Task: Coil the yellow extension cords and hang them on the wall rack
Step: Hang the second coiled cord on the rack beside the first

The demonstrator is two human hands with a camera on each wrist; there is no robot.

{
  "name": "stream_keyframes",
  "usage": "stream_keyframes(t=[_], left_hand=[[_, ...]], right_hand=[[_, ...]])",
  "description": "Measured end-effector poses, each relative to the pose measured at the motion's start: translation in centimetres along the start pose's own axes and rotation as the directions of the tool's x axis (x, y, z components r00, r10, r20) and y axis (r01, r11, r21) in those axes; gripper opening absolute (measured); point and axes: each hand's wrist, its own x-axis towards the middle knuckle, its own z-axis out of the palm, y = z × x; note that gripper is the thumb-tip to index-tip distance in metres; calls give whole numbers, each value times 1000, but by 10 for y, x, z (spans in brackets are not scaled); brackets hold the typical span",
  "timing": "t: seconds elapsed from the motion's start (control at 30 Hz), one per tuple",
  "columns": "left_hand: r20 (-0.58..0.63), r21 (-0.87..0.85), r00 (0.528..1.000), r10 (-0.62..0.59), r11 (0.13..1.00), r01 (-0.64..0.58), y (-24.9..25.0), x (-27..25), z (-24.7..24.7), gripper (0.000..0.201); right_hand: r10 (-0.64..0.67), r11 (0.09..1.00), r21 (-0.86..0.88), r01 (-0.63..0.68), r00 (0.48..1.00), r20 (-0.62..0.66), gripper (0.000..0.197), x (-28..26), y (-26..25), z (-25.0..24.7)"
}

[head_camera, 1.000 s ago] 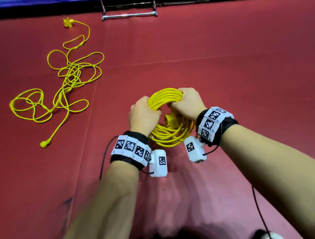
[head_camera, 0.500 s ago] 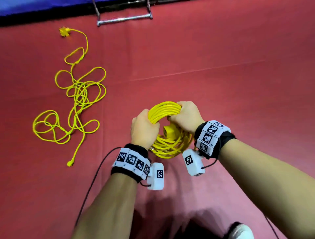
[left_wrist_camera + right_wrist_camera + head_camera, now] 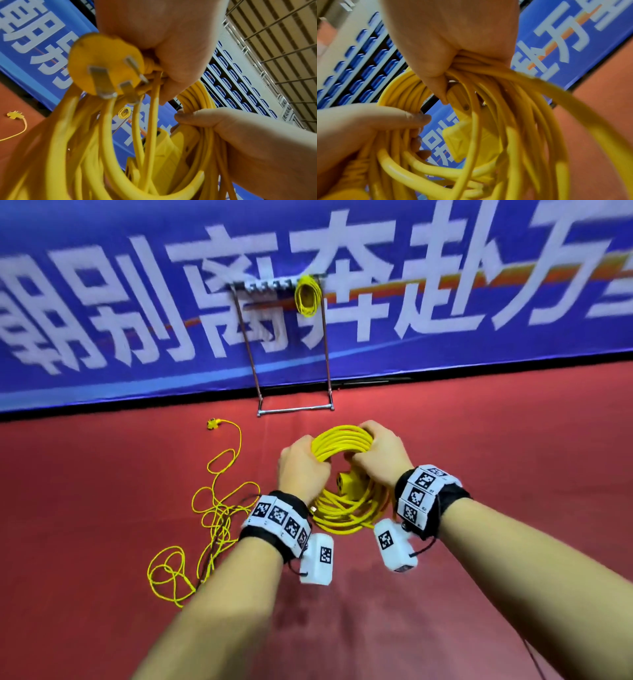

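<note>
Both grips are clenched on the coiled cord [image 3: 344, 440], left hand [image 3: 301, 470] and right hand [image 3: 380, 455], held above the red floor [image 3: 513, 457]. The view has lifted: the wall rack [image 3: 270, 285], seemingly already carrying one coil [image 3: 307, 296], now lies ahead for hanging.

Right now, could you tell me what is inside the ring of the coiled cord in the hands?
Inside the coiled cord hangs its yellow socket block, with red floor showing behind it. The left hand and right hand cover the coil's sides, so the strands there are hidden.
</note>
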Motion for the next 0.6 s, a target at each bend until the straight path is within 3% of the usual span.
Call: stream_keyframes(t=[0.1,0.2,0.27,0.33,0.6], left_hand=[[-46,-6,999,21,1000,-22,55,21,-44,9],[-86,-14,994,67,998,-69,87,42,-75,6],[-109,-7,989,102,995,-103,95,63,-91,3],[-127,13,986,111,994,-110,93,89,-107,6],[-215,133,959,182,979,-156,27,236,-167,21]], right_hand=[[-134,988,-78,135,991,17,43,20,-52,-46],[-243,960,-133,245,970,29,24,44,-92,-73],[-298,948,-123,293,954,-26,24,63,-113,-77],[-320,943,-118,311,946,-60,29,87,-131,-72],[-305,949,-104,298,950,-59,9,228,-207,9]])
